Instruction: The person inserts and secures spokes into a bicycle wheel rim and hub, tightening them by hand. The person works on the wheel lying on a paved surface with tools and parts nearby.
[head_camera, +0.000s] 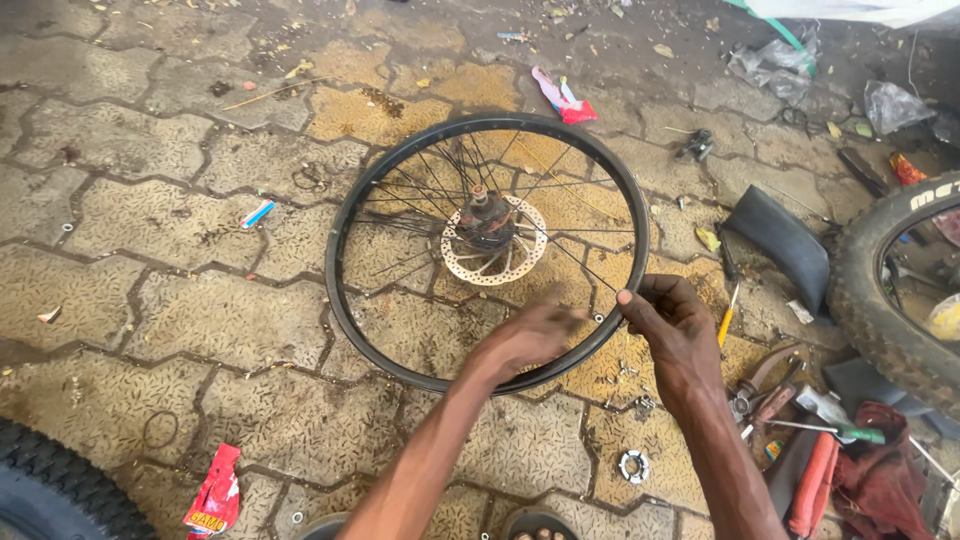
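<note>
Both hands' fingers pinch spokes at the bare wheel rim (345, 300); tools (790, 405) and a tyre (880, 300) crowd its right.

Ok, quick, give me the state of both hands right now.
Left hand: fingers bunched at the black spoked bicycle wheel rim; grip cannot be told.
Right hand: pinched shut on a thin metal spoke.

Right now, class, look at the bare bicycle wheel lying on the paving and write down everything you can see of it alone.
The bicycle wheel lies flat on the patterned paving stones, with no tyre on it. Its black rim looks like metal. Thin spokes run to a dark, rusty-looking hub that sticks upward, ringed by a pale, perforated brake disc. Some spokes seem missing or loose on the near side. The left hand and right hand are at the near rim, the right pinching what looks like a spoke.
</note>
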